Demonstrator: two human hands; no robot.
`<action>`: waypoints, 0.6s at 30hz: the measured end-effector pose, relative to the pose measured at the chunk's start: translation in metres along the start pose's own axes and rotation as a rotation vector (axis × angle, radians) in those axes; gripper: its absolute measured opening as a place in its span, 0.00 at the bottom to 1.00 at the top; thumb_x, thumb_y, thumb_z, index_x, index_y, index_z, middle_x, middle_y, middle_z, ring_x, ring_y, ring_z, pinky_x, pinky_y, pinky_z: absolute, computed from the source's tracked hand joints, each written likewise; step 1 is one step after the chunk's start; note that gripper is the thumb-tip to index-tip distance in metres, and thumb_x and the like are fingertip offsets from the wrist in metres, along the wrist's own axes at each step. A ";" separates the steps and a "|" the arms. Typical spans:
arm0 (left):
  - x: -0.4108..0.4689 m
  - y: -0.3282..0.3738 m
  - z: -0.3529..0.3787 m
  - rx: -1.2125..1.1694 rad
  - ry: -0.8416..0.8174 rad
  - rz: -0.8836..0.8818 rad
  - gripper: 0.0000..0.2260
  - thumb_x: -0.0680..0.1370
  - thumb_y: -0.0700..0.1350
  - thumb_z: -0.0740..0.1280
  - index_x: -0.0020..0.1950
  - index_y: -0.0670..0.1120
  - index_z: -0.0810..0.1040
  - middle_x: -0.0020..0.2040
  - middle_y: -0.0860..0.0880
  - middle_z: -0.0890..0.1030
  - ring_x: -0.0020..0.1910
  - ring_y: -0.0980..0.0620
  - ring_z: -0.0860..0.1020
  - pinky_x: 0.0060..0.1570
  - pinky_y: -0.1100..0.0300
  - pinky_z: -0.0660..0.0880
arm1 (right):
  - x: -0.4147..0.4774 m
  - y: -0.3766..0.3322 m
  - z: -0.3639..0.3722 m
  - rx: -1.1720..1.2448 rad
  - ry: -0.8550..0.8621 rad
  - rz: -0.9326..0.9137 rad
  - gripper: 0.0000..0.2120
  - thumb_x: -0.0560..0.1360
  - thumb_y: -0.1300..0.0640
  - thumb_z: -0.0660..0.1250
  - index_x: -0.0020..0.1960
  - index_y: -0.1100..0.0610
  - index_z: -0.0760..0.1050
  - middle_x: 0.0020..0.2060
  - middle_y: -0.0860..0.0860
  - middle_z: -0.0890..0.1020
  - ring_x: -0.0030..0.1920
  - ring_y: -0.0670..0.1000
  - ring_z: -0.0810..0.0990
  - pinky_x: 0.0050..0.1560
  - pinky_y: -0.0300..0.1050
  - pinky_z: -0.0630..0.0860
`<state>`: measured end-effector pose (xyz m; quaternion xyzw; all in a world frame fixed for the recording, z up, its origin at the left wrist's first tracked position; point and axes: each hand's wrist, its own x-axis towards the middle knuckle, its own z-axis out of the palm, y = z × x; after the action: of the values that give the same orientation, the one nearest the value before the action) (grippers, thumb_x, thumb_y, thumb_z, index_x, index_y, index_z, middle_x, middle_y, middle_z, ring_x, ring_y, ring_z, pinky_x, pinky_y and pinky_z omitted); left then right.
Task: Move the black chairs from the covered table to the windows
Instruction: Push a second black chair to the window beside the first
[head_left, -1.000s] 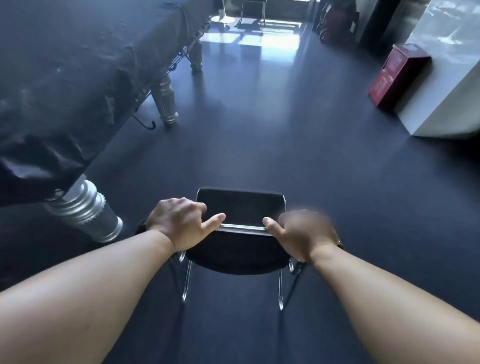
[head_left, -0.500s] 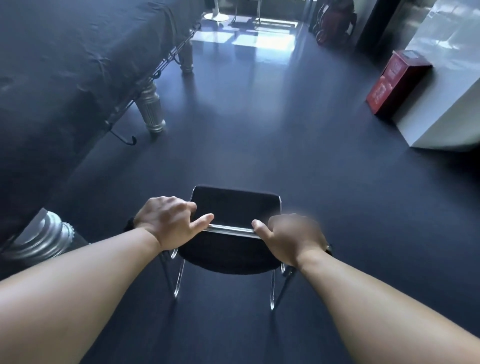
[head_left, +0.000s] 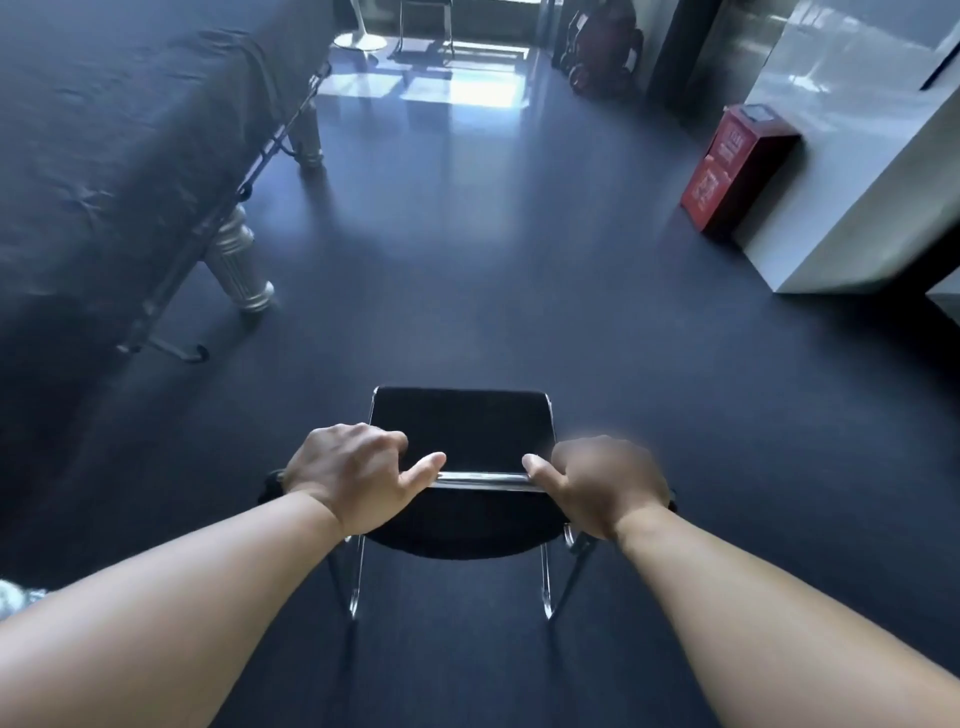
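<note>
Gripping the chair (head_left: 460, 431) by the chrome rail across the top of its back. Left hand (head_left: 348, 467) curled over the left end of that rail, right hand (head_left: 602, 483) curled over the right end. Both thumbs pointing inward along the bar, with a bare stretch of chrome between them. Right hand a bit blurry, but clearly clamped on.

Chair out in the middle of the dark floor (head_left: 493, 291), seat facing away toward the windows (head_left: 498, 15) at the far end. Legs either touching down or hanging just above the floor, impossible to say.

Covered table (head_left: 104, 182) off to the left, well apart from the chair, with a silver leg (head_left: 236, 265) poking out under the black cover. Red box (head_left: 730, 166) over on the right, pushed up against a white block (head_left: 857, 171). Far chair (head_left: 423, 31) way off by the windows, next to a patch of sunlight on the floor.
</note>
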<state>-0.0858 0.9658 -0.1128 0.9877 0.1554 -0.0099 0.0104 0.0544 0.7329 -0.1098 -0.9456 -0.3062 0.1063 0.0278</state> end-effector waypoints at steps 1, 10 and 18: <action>0.009 -0.001 0.000 -0.001 -0.006 -0.007 0.31 0.76 0.72 0.44 0.38 0.50 0.75 0.38 0.53 0.80 0.42 0.49 0.79 0.40 0.56 0.70 | 0.009 0.001 -0.003 -0.004 -0.002 0.006 0.29 0.75 0.28 0.50 0.38 0.50 0.76 0.35 0.45 0.79 0.42 0.54 0.77 0.42 0.47 0.68; 0.125 -0.018 0.002 0.013 0.031 -0.031 0.31 0.75 0.72 0.43 0.38 0.51 0.74 0.36 0.54 0.79 0.40 0.50 0.78 0.39 0.56 0.68 | 0.123 0.021 -0.026 0.006 0.039 -0.007 0.28 0.75 0.28 0.51 0.40 0.48 0.78 0.37 0.46 0.80 0.44 0.54 0.78 0.44 0.48 0.69; 0.222 -0.027 -0.003 0.052 0.028 -0.068 0.32 0.73 0.72 0.41 0.39 0.51 0.74 0.38 0.55 0.80 0.41 0.51 0.79 0.38 0.55 0.66 | 0.224 0.043 -0.048 0.010 0.007 -0.069 0.30 0.76 0.28 0.49 0.44 0.49 0.80 0.38 0.48 0.79 0.44 0.55 0.78 0.44 0.48 0.69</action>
<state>0.1175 1.0596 -0.1151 0.9819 0.1885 -0.0004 -0.0180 0.2660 0.8297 -0.1087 -0.9347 -0.3381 0.1034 0.0372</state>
